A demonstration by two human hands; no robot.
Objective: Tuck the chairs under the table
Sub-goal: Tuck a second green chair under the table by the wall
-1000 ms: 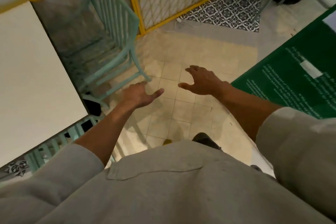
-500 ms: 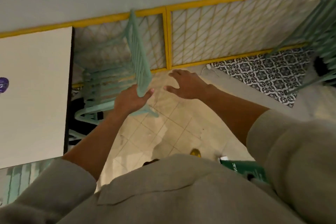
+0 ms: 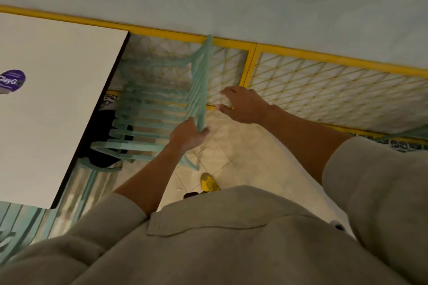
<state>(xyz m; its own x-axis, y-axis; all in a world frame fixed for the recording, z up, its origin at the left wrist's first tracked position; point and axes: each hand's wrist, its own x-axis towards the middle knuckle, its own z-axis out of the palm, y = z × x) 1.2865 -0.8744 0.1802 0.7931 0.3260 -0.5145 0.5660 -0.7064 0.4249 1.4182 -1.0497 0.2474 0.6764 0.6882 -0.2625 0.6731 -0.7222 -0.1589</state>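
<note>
A mint-green slatted chair (image 3: 152, 109) stands beside the right edge of the white table (image 3: 60, 104), its seat partly out from under it. My left hand (image 3: 187, 135) grips the near end of the chair's backrest. My right hand (image 3: 243, 104) hovers just right of the backrest with fingers spread, holding nothing. A second mint-green chair (image 3: 20, 227) shows at the lower left, by the table's near edge.
A yellow-framed lattice fence (image 3: 324, 85) runs along the wall behind the chair. A purple sticker (image 3: 12, 81) lies on the table. My yellow shoe (image 3: 209, 183) is on the tiled floor. A patterned floor strip (image 3: 398, 144) lies at the right.
My left hand has gone from open in the air to gripping the chair's backrest. My right hand has moved up toward the backrest. The view has turned to face the chair and fence.
</note>
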